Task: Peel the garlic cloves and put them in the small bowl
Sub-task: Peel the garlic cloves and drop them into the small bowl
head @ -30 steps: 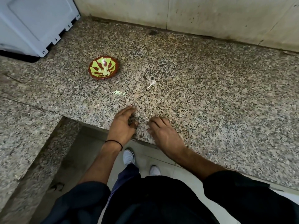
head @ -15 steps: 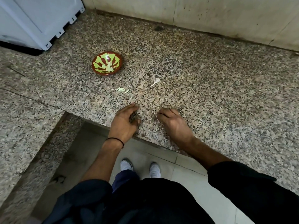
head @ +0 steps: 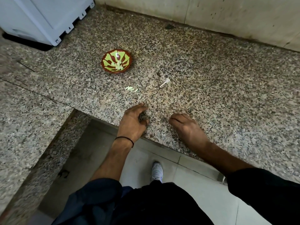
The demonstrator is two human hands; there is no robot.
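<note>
A small red bowl (head: 116, 61) with a yellow-green pattern stands on the speckled granite counter (head: 211, 78) and holds several pale cloves. In front of it lie a few pale greenish garlic pieces (head: 131, 89). A white garlic stem with skin (head: 165, 82) lies to their right. My left hand (head: 132, 121) rests on the counter's front edge, fingers loosely curled, holding nothing. My right hand (head: 186, 127) rests beside it, fingers bent down onto the stone, with nothing visible in it.
A white plastic appliance (head: 43, 18) stands at the back left. A tiled wall (head: 227, 17) bounds the counter behind. A lower granite slab (head: 24, 127) lies to the left, with a gap and the floor below. My shoe (head: 157, 172) shows on the floor tiles.
The view has shifted slightly, so the bowl and garlic sit a little further right in frame. Both hands stay at the counter edge, barely moved.
</note>
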